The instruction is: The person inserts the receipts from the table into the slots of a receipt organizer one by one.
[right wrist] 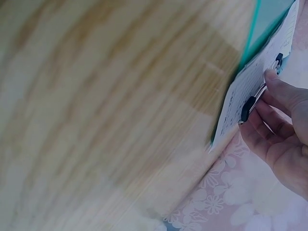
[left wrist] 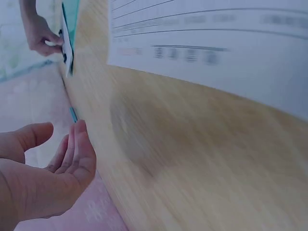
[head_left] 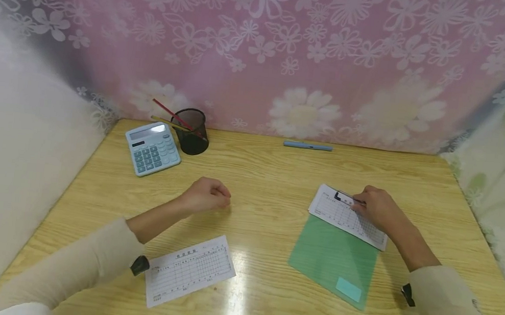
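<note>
My right hand point(head_left: 378, 209) pinches the top edge of a stack of printed form sheets point(head_left: 328, 206), thumb in front and fingers behind in the right wrist view. Black binder clips point(right wrist: 248, 109) sit on that edge, one on each side of the thumb. Below the sheets spreads a green translucent folder point(head_left: 330, 250) with a pale blue label point(head_left: 348, 289). My left hand point(head_left: 207, 195) hovers over the table, fingers loosely bent and nothing in them, as the left wrist view point(left wrist: 53, 178) shows. Nearer me lies a single printed form point(head_left: 191, 272), untouched.
A light blue calculator point(head_left: 152, 149) lies at the back left beside a black mesh pen cup point(head_left: 194, 143) holding pencils. A blue pen point(head_left: 307, 146) lies along the back edge of the wooden table point(head_left: 255, 173). Floral cloth point(head_left: 261, 76) hangs behind.
</note>
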The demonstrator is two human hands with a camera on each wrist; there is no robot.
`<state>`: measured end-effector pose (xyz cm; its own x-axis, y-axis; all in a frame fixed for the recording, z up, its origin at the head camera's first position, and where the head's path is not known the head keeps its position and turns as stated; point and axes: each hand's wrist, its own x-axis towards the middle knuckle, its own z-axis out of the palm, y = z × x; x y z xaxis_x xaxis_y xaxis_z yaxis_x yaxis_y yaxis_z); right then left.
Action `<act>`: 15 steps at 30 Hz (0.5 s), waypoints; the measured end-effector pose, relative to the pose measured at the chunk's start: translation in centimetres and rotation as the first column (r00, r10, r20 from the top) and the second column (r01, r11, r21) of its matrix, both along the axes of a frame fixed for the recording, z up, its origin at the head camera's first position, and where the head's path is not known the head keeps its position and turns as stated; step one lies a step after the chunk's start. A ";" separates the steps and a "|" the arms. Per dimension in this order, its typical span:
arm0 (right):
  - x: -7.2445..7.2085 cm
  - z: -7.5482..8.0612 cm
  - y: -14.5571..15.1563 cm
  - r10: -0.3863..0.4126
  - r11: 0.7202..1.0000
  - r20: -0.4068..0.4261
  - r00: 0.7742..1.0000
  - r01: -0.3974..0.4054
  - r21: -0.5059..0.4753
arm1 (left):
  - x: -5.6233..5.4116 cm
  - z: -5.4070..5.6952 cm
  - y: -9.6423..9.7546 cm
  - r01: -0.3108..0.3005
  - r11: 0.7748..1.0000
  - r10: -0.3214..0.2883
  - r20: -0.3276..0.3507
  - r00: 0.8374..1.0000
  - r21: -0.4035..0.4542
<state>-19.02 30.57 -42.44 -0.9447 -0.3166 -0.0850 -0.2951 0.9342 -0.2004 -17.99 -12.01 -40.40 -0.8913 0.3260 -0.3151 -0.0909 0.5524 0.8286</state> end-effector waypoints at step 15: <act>0.0 0.3 0.0 0.015 1.000 0.006 1.000 -0.015 0.009 | 7.8 0.3 -9.1 -0.144 0.948 0.153 0.011 0.988 -0.282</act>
<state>-18.98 30.55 -42.18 -0.9393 -0.3301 -0.0932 -0.3081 0.9314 -0.1936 -10.21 -21.13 -40.09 -0.9106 0.0851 -0.4045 -0.2142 0.7398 0.6378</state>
